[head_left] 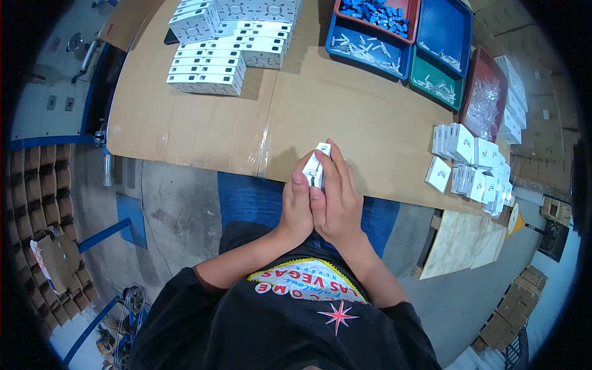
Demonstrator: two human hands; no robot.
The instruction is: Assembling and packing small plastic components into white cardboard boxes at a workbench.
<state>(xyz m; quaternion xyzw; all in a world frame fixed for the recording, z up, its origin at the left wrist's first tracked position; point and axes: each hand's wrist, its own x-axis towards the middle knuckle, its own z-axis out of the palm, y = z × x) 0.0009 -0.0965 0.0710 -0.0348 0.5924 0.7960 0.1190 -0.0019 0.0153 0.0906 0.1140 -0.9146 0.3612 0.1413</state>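
Both hands meet in front of my chest, at the near edge of a cardboard-covered table (pixel 203 132). Pressed between them is a small white plastic part (pixel 317 164), its top sticking out above the fingers. My left hand (pixel 296 203) grips it from the left with the thumb on its side. My right hand (pixel 338 197) wraps it from the right, fingers laid along it. Most of the part is hidden by the fingers.
Stacks of white plastic parts (pixel 216 55) lie at the far left. Blue (pixel 370 46), red (pixel 376 12), green (pixel 436 83) and dark red (pixel 484 98) trays of small pieces line the far right. Small white boxes (pixel 472 163) are clustered at the right edge. Cartons sit on the floor at left.
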